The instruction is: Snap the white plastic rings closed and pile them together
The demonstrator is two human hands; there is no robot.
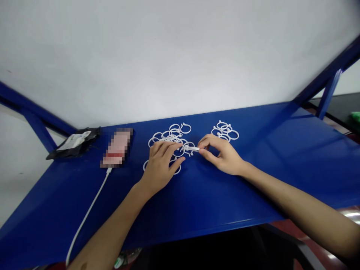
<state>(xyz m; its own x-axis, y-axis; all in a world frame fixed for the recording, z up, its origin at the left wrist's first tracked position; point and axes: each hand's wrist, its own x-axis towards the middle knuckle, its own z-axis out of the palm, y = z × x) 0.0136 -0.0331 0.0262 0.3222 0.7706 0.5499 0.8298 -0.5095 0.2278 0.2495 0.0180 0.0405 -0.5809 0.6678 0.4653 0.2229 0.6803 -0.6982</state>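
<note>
A thin white plastic ring (192, 149), seen nearly edge-on, is pinched between the thumb and fingers of my right hand (222, 153). My left hand (160, 165) rests over a loose pile of white plastic rings (168, 135), thumb and index finger apart, and hides part of the pile. The tip of its index finger is close to the held ring; I cannot tell if they touch. Each ring is an open loop with small knobs at the ends. Just beyond my right hand lies a smaller group of the same rings (225, 131).
On the left of the blue table (197, 202) lies a pixelated phone (118, 146) with a white cable (90, 210) running to the front edge. A black plastic package (73, 144) with a white label sits farther left. Behind rises a white wall (180, 60), with blue frame bars at both sides.
</note>
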